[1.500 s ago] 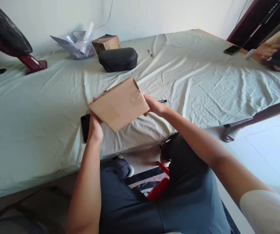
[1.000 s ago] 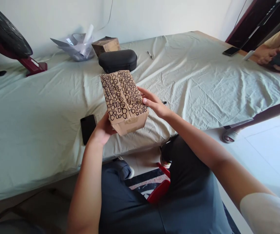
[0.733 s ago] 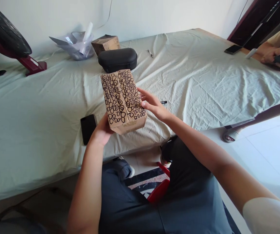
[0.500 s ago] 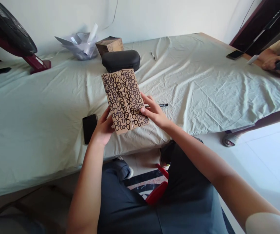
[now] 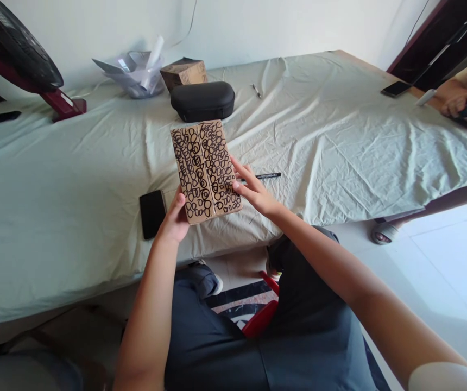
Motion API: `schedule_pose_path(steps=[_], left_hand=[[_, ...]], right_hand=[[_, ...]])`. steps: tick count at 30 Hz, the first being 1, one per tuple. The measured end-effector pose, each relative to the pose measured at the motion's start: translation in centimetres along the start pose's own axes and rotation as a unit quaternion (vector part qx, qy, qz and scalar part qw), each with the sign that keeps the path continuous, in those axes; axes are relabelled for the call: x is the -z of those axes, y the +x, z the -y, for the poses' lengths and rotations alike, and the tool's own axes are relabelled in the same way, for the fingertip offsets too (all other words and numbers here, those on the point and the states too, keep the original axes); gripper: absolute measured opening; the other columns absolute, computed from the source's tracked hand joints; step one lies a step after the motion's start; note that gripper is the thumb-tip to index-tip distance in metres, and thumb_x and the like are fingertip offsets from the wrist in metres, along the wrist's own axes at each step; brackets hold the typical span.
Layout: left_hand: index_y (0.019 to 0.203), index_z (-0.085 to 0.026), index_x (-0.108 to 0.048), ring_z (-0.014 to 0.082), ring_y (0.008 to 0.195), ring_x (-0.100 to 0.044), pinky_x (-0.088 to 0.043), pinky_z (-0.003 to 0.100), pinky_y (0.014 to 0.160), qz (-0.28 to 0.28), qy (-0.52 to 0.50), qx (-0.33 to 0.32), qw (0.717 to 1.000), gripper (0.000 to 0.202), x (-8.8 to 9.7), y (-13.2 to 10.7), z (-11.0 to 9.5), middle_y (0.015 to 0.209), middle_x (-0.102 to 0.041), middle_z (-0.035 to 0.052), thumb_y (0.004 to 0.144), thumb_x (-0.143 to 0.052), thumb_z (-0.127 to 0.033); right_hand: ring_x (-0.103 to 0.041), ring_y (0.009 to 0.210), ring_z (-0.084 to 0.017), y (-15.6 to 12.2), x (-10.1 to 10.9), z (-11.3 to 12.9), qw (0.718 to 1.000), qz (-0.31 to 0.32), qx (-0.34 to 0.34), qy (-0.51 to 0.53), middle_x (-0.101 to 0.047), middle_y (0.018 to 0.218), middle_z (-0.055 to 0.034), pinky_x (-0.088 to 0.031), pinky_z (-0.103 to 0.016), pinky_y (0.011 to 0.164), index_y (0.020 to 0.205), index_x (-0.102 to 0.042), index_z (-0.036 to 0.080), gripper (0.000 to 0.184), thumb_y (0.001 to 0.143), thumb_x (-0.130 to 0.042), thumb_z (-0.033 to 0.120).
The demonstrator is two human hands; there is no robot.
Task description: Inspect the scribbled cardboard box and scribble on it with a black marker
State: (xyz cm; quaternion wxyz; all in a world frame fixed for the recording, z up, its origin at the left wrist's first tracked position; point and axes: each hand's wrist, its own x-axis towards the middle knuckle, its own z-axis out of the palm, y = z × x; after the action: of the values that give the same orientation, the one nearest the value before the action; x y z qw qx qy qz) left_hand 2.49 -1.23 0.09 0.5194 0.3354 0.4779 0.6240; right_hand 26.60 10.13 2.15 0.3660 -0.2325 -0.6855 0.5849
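Note:
Between my hands is a brown cardboard box (image 5: 207, 171), its visible face covered in black drawn loops with a taped seam down the middle. My left hand (image 5: 175, 220) grips its lower left edge, thumb at the side and the other fingers hidden behind it. On the right edge my right hand (image 5: 256, 190) holds the box, thumb on the face. A black marker (image 5: 268, 175) lies on the cloth just beyond my right fingers. Left of my left hand rests a dark phone (image 5: 152, 214). Behind the box sits a black zip case (image 5: 203, 101).
A second patterned box (image 5: 184, 73), a clear plastic basket (image 5: 139, 76) and a fan (image 5: 68, 108) stand along the wall. A pen (image 5: 257, 90) lies on the pale cloth (image 5: 74, 217). At the right are another person's hands (image 5: 457, 103) and a phone (image 5: 396, 88).
The box has tilted slightly and shifted a little left and lower. My left thumb now shows at its left edge, and my right hand has moved slightly left.

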Motion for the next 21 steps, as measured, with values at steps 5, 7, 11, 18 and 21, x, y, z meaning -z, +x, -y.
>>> schedule_pose_path(steps=[5, 7, 11, 18, 21], left_hand=[[0.14, -0.028, -0.076, 0.0413, 0.154, -0.064, -0.063, 0.057, 0.118, -0.016, -0.035, 0.014, 0.999, 0.085, 0.7, 0.3, 1.1, 0.157, -0.073, 0.0146, 0.073, -0.095, -0.076], [0.143, -0.028, -0.076, 0.0415, 0.156, -0.063, -0.062, 0.058, 0.12, -0.018, -0.057, 0.029, 0.998, 0.089, 0.9, 0.3, 1.9, 0.158, -0.073, 0.014, 0.071, -0.097, -0.076], [0.148, -0.028, -0.075, 0.0431, 0.156, -0.063, -0.061, 0.06, 0.121, -0.031, -0.092, 0.035, 0.995, 0.1, 0.6, 0.3, 3.0, 0.156, -0.075, 0.0141, 0.064, -0.102, -0.077], [0.14, -0.028, -0.08, 0.0414, 0.151, -0.068, -0.064, 0.055, 0.118, -0.057, -0.118, 0.021, 0.991, 0.087, -1.4, 0.2, 3.2, 0.147, -0.081, 0.0126, 0.065, -0.103, -0.067], [0.132, -0.026, -0.082, 0.0403, 0.146, -0.071, -0.066, 0.053, 0.115, -0.084, -0.133, 0.021, 0.987, 0.08, -1.7, 0.2, 3.5, 0.142, -0.083, 0.0126, 0.065, -0.101, -0.066]], right_hand=[[-0.047, 0.15, -0.033, -0.1, 0.1, -0.5, 1.0, 0.019, 0.001, -0.018, -0.049, 0.15, -0.0109, -0.051, -0.061, 0.134, 0.178, -0.049, 0.042, 0.086, 0.102, -0.066, 0.078], [-0.044, 0.153, -0.034, -0.2, 0.2, -0.8, 0.999, 0.026, 0.001, -0.03, -0.048, 0.154, -0.0115, -0.048, -0.063, 0.135, 0.181, -0.043, 0.042, 0.091, 0.102, -0.063, 0.082], [-0.04, 0.157, -0.037, -0.3, 0.5, -1.5, 0.997, 0.044, 0.007, -0.06, -0.045, 0.16, -0.0141, -0.038, -0.069, 0.14, 0.184, -0.039, 0.037, 0.103, 0.099, -0.057, 0.093], [-0.038, 0.161, -0.039, -0.8, 1.6, -1.8, 0.997, 0.038, 0.019, -0.067, -0.046, 0.162, -0.0156, -0.026, -0.071, 0.144, 0.183, -0.041, 0.035, 0.103, 0.1, -0.054, 0.094], [-0.038, 0.163, -0.039, -1.2, 1.8, -1.9, 0.997, 0.039, 0.027, -0.056, -0.046, 0.165, -0.0138, -0.027, -0.071, 0.143, 0.182, -0.042, 0.038, 0.101, 0.1, -0.054, 0.094]])
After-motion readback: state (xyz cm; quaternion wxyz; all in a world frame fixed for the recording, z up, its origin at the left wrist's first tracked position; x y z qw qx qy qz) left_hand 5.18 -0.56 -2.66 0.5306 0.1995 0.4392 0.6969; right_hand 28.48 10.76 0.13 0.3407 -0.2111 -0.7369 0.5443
